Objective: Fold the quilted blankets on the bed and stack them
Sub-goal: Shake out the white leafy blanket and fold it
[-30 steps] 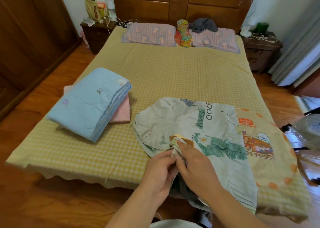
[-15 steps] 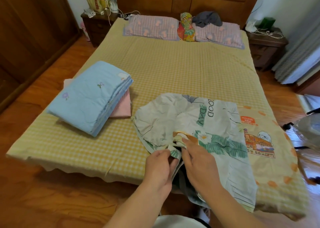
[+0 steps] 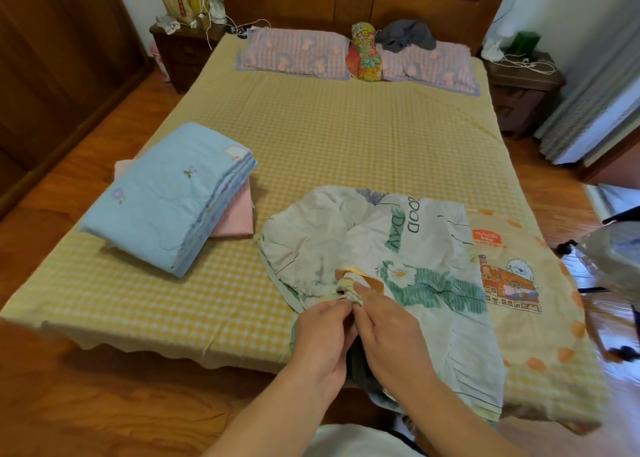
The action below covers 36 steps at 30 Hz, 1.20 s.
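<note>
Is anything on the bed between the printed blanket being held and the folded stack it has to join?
Nothing visible: only bare checked sheet lies between the printed blanket, gripped by both hands, and the blue blanket topping the stack.

We note a folded light-blue quilted blanket [image 3: 166, 200] lying on a folded pink blanket [image 3: 235, 214] near the left edge of the yellow checked bed [image 3: 346, 134]. Just right of this stack we see a rumpled white-and-green printed quilt [image 3: 398, 259] at the foot edge, partly hanging off, overlapping a flat beige quilt with an orange building print [image 3: 526, 283].
</note>
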Tool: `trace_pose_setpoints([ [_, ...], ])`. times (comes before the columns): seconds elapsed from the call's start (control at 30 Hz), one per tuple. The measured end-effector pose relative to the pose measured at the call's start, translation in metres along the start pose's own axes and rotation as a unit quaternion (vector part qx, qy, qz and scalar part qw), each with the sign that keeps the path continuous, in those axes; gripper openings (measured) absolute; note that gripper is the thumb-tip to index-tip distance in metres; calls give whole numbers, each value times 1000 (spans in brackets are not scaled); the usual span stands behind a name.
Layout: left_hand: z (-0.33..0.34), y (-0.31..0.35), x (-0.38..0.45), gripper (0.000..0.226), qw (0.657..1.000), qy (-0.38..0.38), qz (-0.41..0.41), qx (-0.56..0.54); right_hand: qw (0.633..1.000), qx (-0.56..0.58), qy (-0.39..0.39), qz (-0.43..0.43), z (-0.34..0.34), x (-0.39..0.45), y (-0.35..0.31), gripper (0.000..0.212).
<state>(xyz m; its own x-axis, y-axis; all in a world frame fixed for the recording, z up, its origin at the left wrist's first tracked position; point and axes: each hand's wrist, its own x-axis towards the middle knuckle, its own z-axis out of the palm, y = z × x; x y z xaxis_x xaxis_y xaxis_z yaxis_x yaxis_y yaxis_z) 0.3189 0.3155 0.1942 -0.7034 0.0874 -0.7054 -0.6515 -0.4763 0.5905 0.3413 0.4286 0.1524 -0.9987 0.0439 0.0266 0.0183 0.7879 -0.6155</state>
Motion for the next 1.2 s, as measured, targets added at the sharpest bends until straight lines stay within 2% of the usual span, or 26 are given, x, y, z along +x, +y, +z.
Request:
trace_pose_setpoints([
  [0.07, 1, 0, -1, 21, 1000, -26, 1, -16, 999, -21, -19, -22, -6, 0, 3, 58],
  [0.13, 4, 1, -3, 23, 997, -78, 11, 5, 1000, -13, 9, -15, -16, 2, 6, 56],
  [0.2, 10, 5, -1, 32, 979, -120, 68, 151, 992, 74, 85, 51, -32, 8, 6, 52],
  [0.23, 11, 7, 6, 36, 950, -125, 128, 255, 981, 128, 110, 93, -41, 12, 4, 51],
  [0.27, 12, 10, 15, 36, 907, -114, 207, 349, 969, 179, 119, 124, -49, 16, 3, 47],
  [0.33, 13, 17, 39, 30, 802, -74, 352, 476, 948, 250, 131, 144, -69, 23, 1, 38],
  [0.47, 33, 26, 81, 33, 677, -132, 448, 568, 938, 285, 174, 97, -127, 31, -9, 35],
  [0.5, 43, 27, 86, 34, 658, -148, 466, 573, 940, 271, 190, 82, -143, 34, -12, 35],
  [0.53, 55, 29, 87, 33, 652, -161, 480, 564, 941, 258, 209, 69, -161, 36, -13, 36],
  [0.6, 83, 30, 73, 19, 644, -197, 509, 536, 939, 222, 258, 48, -198, 44, -11, 34],
  [0.63, 99, 30, 59, 18, 620, -232, 530, 530, 937, 200, 284, 36, -218, 47, -11, 32],
  [0.7, 133, 30, 26, 31, 565, -302, 572, 512, 930, 181, 319, 8, -261, 50, -19, 34],
  [0.73, 152, 35, 10, 28, 552, -303, 593, 502, 928, 179, 325, -13, -282, 48, -24, 38],
  [0.8, 196, 54, -8, 22, 556, -260, 601, 512, 931, 164, 322, -55, -324, 43, -39, 40],
  [0.87, 236, 78, -21, 31, 572, -221, 568, 548, 935, 127, 318, -90, -360, 40, -51, 34],
  [0.97, 273, 97, -45, 51, 563, -181, 568, 572, 918, 81, 370, -119, -409, 46, -54, 34],
  [1.0, 278, 99, -54, 57, 573, -193, 559, 567, 909, 84, 390, -123, -425, 48, -52, 36],
  [1.07, 290, 101, -62, 47, 630, -237, 525, 521, 893, 97, 419, -136, -452, 50, -48, 37],
  [1.1, 297, 102, -59, 43, 648, -223, 536, 493, 889, 108, 420, -146, -464, 52, -46, 34],
  [1.13, 307, 106, -52, 45, 642, -184, 569, 479, 889, 120, 414, -156, -472, 54, -44, 30],
  [1.2, 329, 108, -41, 53, 594, -91, 621, 503, 890, 132, 400, -174, -485, 59, -41, 23],
])
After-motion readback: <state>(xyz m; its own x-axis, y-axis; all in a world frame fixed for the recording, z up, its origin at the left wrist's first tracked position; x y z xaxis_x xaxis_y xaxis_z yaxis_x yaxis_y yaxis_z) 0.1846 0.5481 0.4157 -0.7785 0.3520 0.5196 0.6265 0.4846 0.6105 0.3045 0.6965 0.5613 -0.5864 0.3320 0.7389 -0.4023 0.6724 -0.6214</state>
